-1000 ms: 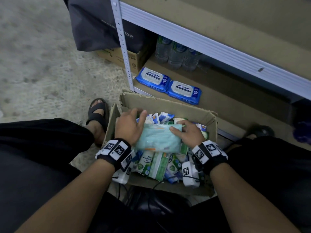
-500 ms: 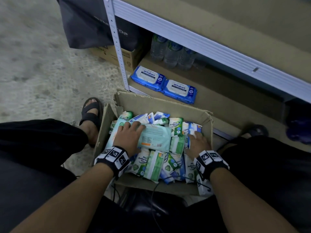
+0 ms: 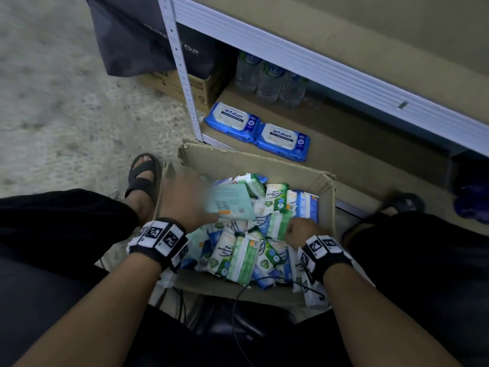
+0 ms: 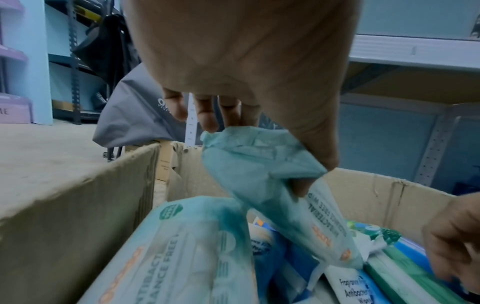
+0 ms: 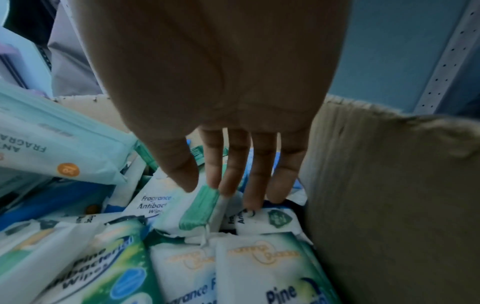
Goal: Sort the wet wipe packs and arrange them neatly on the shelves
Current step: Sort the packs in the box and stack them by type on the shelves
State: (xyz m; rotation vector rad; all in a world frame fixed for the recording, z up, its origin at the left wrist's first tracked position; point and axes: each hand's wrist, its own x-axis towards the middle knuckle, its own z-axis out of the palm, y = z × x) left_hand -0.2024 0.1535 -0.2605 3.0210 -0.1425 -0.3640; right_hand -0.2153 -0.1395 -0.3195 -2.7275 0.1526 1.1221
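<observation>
A cardboard box between my knees is full of mixed wet wipe packs, green-and-white and blue ones. My left hand pinches one end of a pale teal pack and holds it tilted above the pile. In the left wrist view the teal pack hangs from thumb and fingers of the left hand. My right hand reaches into the box's right side. Its straight fingers touch a small green-edged pack. Two blue antabax packs lie side by side on the bottom shelf.
Water bottles stand at the back of the bottom shelf. The white shelf upright rises just beyond the box's far left corner. A dark bag hangs over a carton to the left. A black cable runs over the box's near edge.
A second ago both hands held the teal pack. My right hand let go and dropped onto the packs at the right; my left hand now lifts the pack up, tilted.
</observation>
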